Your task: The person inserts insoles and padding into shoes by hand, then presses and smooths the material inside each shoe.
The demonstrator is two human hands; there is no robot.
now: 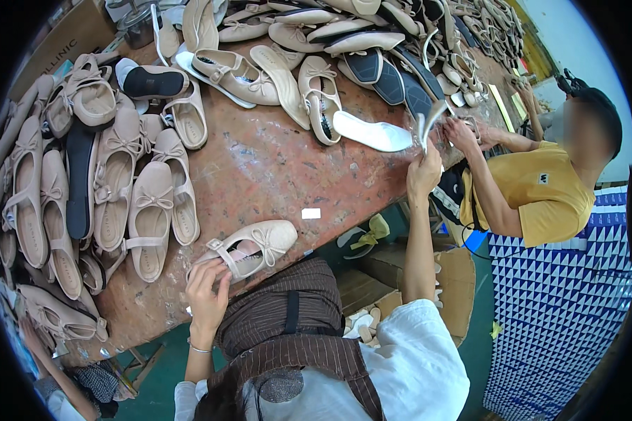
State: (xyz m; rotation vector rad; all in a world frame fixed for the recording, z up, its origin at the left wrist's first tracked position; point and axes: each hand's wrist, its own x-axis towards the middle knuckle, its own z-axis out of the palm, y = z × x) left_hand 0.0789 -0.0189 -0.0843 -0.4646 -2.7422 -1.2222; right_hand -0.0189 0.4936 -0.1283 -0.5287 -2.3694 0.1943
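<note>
Brown striped cloth point(288, 316) and a white sleeve point(414, 358) sit closest, low in the middle. Above them spreads the biggest thing, a long reddish-brown table point(274, 168) with a scratched, worn top. Heaps of tan shoes point(112, 182) cover its left side, lying close together and touching, each with a small bow at the toe and a strap. More shoes and dark soles point(379, 77) are piled along the far end. A person in a yellow shirt point(548, 189) stands at the right edge of the table. Under the table on the green floor are brown cardboard boxes point(456, 281); one holds pale pieces point(364, 324), but they are too hidden to tell what they are. The left hand point(207, 295) is curled around the heel end of one tan shoe point(249, 245), which lies on its side at the near edge of the table, with its bow pointing right and a buckle on the strap. The right hand point(423, 175) reaches far out and pinches a thin grey piece point(427, 128) at the right side of the table, and the other person's hand point(463, 133) touches that same piece. A white sole point(372, 133) lies flat just beside it. A small white tag point(311, 213) lies alone on the bare table.
</note>
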